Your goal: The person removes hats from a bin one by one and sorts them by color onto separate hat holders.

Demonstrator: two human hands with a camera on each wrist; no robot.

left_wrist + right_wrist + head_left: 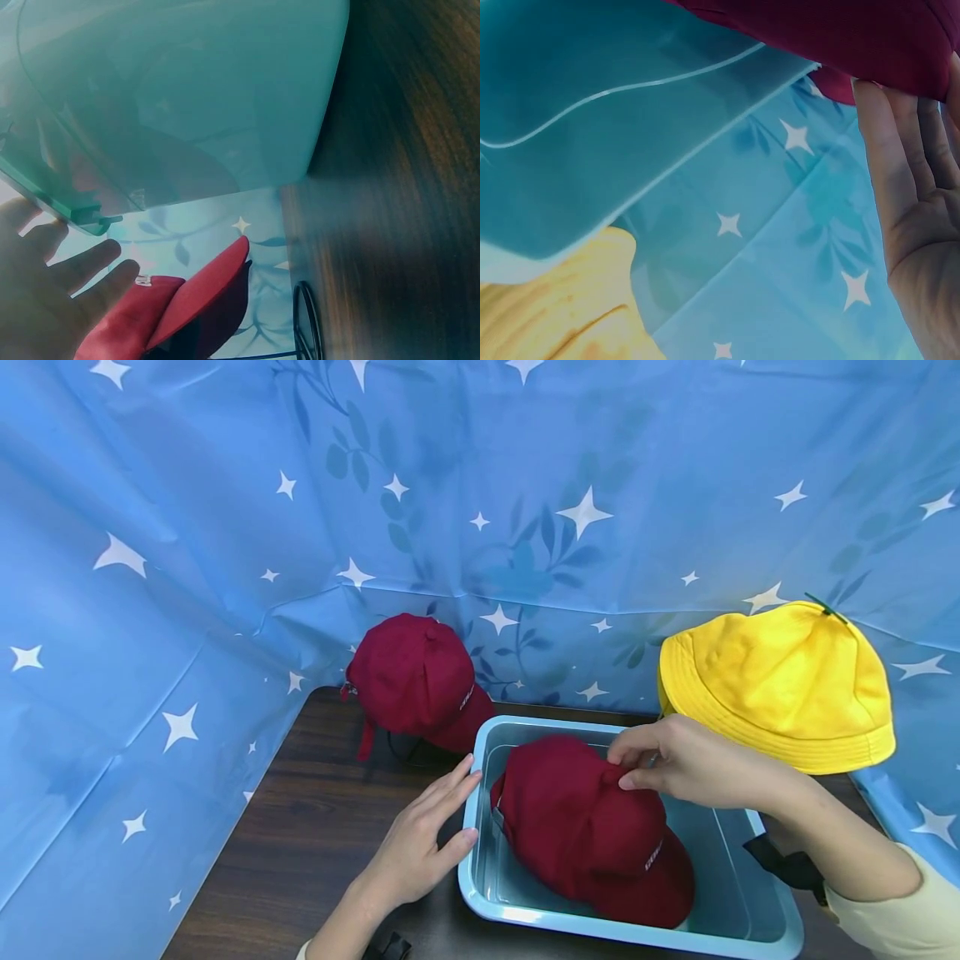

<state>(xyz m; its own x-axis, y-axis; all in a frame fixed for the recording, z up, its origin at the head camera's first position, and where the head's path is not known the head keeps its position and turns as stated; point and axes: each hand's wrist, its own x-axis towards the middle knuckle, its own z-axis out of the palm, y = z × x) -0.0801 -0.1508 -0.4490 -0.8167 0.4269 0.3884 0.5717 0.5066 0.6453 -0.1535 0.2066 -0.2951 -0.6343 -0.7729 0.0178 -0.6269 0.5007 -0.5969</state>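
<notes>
A dark red baseball cap (pixel 573 827) sits tilted within the outline of a light blue plastic tray (pixel 757 893), its brim toward the front right. My right hand (pixel 693 764) pinches the cap's crown near the top button between thumb and fingers. In the right wrist view the fingers (pixel 892 142) reach up to the red cloth. My left hand (pixel 416 847) rests with spread, fairly straight fingers at the tray's left rim. From the left wrist, its fingers (pixel 56 240) show dim against the rim.
Behind the tray's left corner a second dark red cap (pixel 416 681) stands on a black wire stand (pixel 304 322). A yellow bucket hat (pixel 780 685) is at the back right, beside the tray. Blue star-patterned cloth (pixel 465 485) hangs behind the dark wooden table (pixel 300 843).
</notes>
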